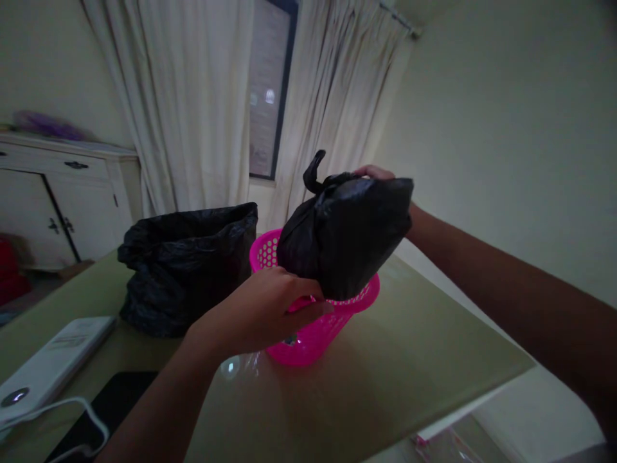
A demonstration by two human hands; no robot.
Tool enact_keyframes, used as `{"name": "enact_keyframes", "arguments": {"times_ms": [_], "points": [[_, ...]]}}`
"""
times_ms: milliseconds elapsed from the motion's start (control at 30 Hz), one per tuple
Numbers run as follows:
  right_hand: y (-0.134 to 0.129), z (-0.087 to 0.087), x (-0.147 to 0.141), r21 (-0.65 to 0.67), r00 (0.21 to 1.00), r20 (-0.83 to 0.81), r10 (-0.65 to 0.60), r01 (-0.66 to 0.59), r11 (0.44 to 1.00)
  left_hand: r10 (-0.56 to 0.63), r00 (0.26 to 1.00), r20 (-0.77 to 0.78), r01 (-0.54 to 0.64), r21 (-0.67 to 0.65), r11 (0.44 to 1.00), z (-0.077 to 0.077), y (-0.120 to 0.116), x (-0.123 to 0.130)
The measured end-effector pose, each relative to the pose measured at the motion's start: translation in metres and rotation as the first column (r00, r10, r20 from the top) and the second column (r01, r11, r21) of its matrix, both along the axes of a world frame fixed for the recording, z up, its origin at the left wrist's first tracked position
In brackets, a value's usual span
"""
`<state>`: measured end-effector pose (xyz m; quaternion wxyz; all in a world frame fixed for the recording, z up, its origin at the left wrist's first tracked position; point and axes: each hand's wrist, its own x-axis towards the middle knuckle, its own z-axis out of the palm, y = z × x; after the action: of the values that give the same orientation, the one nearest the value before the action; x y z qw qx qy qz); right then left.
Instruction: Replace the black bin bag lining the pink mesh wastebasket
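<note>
- Mind the white cable [80, 400] at the near left, lying by the flat black object [116, 392] and the white device [62, 347]; best not to snag it with the left forearm.
- Pinch with the left hand [265, 308], closed on the near rim of the pink basket [308, 344]; hold firmly enough to prevent tipping, without squeezing the rim out of shape.
- Look for the knotted black bag [359, 238] just above the basket's mouth, tilted, with its lower part down at the opening; cannot tell whether resting on the rim or held clear of it.
- Grip the bag from its far side with the right hand [376, 172], fingers closed over the top edge, partly hidden behind the plastic; better to support the full weight than to pull on the thin film.
- Keep the bag centred over the mouth, away from the left fingers, and move slowly to avoid tearing it on the rim.
- Leave room on the left for the open black bag [193, 257], standing slack-mouthed on the table [409, 360] beside the basket.
- Farther back, see the white cabinet [96, 186], then the pale curtains [202, 96] around the window [270, 83].
</note>
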<state>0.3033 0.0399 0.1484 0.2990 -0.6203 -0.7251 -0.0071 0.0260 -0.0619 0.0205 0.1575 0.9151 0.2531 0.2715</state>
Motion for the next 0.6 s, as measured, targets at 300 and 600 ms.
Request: {"name": "enact_keyframes", "arguments": {"times_ms": [300, 600], "points": [[0.014, -0.062, -0.017, -0.036, 0.801, -0.208, 0.562, -0.580, 0.814, 0.162, 0.968, 0.191, -0.161, -0.024, 0.987, 0.006, 0.003, 0.002], [-0.002, -0.053, -0.027, -0.034, 0.675, 0.030, 0.737, -0.736, 0.676, 0.467, 0.815, 0.344, -0.472, -0.074, 0.878, -0.003, 0.031, 0.000]]}}
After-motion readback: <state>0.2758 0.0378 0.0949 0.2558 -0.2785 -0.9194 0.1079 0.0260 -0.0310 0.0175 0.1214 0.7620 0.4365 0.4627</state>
